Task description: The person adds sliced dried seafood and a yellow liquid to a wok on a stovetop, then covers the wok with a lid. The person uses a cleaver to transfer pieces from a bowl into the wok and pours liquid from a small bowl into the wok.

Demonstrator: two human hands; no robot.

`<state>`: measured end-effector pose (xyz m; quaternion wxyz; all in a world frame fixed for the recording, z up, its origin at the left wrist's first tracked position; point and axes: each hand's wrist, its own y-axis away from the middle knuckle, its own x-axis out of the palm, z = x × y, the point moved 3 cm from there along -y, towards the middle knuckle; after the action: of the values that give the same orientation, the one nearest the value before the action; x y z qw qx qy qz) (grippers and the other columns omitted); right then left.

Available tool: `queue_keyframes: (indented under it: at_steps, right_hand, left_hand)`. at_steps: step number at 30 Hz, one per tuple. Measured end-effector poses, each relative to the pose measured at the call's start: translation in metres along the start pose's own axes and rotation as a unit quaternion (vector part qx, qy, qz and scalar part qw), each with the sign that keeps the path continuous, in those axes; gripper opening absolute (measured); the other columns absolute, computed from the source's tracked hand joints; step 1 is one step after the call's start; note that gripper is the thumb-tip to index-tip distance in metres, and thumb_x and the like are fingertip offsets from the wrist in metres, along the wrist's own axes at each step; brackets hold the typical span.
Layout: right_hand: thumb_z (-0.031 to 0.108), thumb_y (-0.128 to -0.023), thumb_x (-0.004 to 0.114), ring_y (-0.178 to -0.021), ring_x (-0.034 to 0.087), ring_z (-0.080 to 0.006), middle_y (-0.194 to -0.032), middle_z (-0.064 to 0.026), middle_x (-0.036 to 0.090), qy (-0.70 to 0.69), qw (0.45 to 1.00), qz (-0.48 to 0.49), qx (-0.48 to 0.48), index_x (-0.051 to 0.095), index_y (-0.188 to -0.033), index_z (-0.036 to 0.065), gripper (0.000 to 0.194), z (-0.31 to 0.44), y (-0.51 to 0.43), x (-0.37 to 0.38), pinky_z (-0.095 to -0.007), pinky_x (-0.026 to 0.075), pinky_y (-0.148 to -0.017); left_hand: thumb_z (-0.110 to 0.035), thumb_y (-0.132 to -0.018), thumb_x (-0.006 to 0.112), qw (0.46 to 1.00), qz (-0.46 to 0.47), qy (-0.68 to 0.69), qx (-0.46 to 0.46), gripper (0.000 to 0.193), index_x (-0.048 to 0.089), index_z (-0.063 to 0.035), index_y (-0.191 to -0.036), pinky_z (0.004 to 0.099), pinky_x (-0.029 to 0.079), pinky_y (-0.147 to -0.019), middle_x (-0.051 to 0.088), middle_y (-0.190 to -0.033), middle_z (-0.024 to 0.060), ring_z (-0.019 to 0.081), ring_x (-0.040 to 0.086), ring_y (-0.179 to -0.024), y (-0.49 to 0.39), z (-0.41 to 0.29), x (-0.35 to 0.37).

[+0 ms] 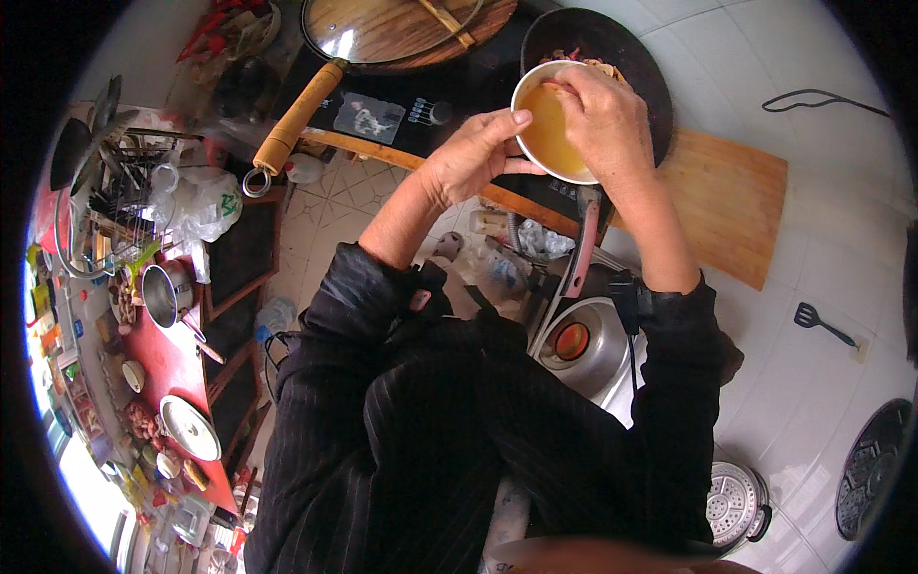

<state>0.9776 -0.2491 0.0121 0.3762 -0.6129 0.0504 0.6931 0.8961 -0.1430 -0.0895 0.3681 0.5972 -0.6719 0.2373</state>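
My left hand (480, 151) grips a white bowl (570, 179) from the left, its thumb over the rim and fingers under the side. Yellowish liquid (549, 136) lies in the bowl. Over the bowl's right side is my right hand (609, 118), fingers bent down inside the rim; whether they pinch anything is hidden. Behind the bowl sits a dark wok (595, 32) with cooked-looking food pieces (606, 68) in it, partly covered by the bowl and hand. The wok's pinkish handle (583, 244) points back towards my body.
A round wooden lid (387, 32) and a wooden pan handle (297, 115) are at the upper left. Right of the wok is a cutting board (724, 208). A metal basin (595, 323) stands near my right forearm. A saucepan (168, 294) rests on the red-topped counter (161, 344).
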Motion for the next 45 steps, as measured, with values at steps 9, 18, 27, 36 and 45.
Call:
queue_keyframes:
  at_steps: [9, 18, 27, 36, 45]
  right_hand:
    - [0.01, -0.085, 0.06, -0.082, 0.065, -0.0325, -0.09, -0.0138, 0.066, 0.054, 0.998, 0.031, -0.012, 0.063, -0.091, 0.005, 0.009, -0.002, -0.006, -0.006, -0.0396, 0.053, -0.071]
    - [0.007, -0.08, 0.058, -0.078, 0.064, -0.0316, -0.084, -0.0119, 0.066, -0.103, 0.989, 0.043, -0.093, 0.065, -0.089, 0.007, 0.011, 0.015, 0.002, -0.006, -0.0409, 0.052, -0.071]
    - [0.005, -0.074, 0.064, -0.079, 0.063, -0.0317, -0.081, -0.0132, 0.063, -0.151, 0.979, 0.067, -0.121, 0.06, -0.083, 0.004, 0.01, 0.037, 0.022, -0.01, -0.0408, 0.051, -0.072]
    - [0.003, -0.078, 0.064, -0.075, 0.064, -0.0301, -0.08, -0.0133, 0.063, -0.158, 0.973, 0.155, -0.063, 0.061, -0.085, 0.002, 0.008, 0.032, 0.033, -0.013, -0.0385, 0.051, -0.068]
    - [0.011, -0.081, 0.061, -0.071, 0.065, -0.0331, -0.078, -0.017, 0.066, -0.223, 0.964, 0.135, 0.055, 0.065, -0.087, 0.005, 0.009, 0.025, 0.032, -0.009, -0.0405, 0.051, -0.067]
  left_hand:
    - [-0.051, -0.084, 0.064, 1.0, 0.023, -0.013, -0.005, 0.074, 0.046, 0.0076, -0.125, 0.0406, 0.052, -0.092, 0.058, -0.112, 0.0189, 0.0259, 0.061, -0.106, 0.0, -0.009, -0.005]
    - [-0.048, -0.084, 0.065, 0.995, 0.062, -0.053, -0.057, 0.066, 0.05, 0.0009, -0.126, 0.0455, 0.045, -0.098, 0.057, -0.121, 0.0146, 0.0261, 0.056, -0.113, 0.001, -0.016, -0.015]
    - [-0.049, -0.083, 0.066, 0.997, 0.027, -0.071, -0.032, 0.065, 0.054, 0.0042, -0.12, 0.0427, 0.048, -0.095, 0.061, -0.114, 0.0166, 0.0264, 0.06, -0.105, 0.004, -0.025, -0.028]
    - [-0.054, -0.08, 0.067, 0.992, 0.03, -0.11, -0.059, 0.081, 0.038, -0.0021, -0.136, 0.0437, 0.041, -0.102, 0.049, -0.132, 0.015, 0.0258, 0.048, -0.122, 0.008, -0.025, -0.026]
    - [-0.05, -0.082, 0.066, 0.993, 0.024, -0.115, -0.021, 0.072, 0.047, 0.0044, -0.125, 0.0429, 0.045, -0.099, 0.056, -0.12, 0.0169, 0.0255, 0.056, -0.112, 0.007, -0.019, -0.012]
